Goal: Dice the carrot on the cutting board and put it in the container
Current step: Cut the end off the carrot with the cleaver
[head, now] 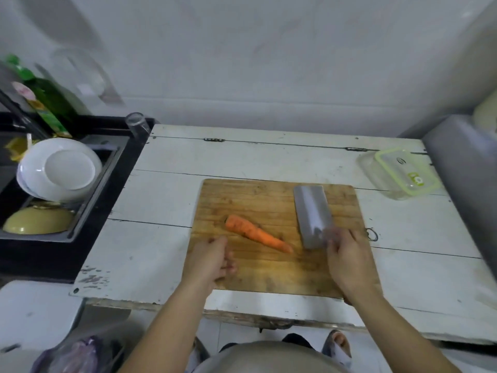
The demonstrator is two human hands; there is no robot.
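A whole orange carrot (255, 233) lies slanted on the wooden cutting board (242, 273), thick end to the upper left. To its right a broad grey cleaver (312, 211) lies on the board, and my right hand (347, 259) grips its handle at the near end. My left hand (212, 259) hovers over the board's near left part, fingers loosely curled, holding nothing, a little short of the carrot. A clear container with a green-rimmed lid (400, 173) sits at the table's far right.
The board lies on a white wooden table (161, 189). A black sink (80, 232) to the left holds white bowls (57, 168) and a yellow bowl (37, 219). A drinking glass (137, 125) and a green bottle (45, 100) stand behind it. A grey appliance (468, 168) stands at the right.
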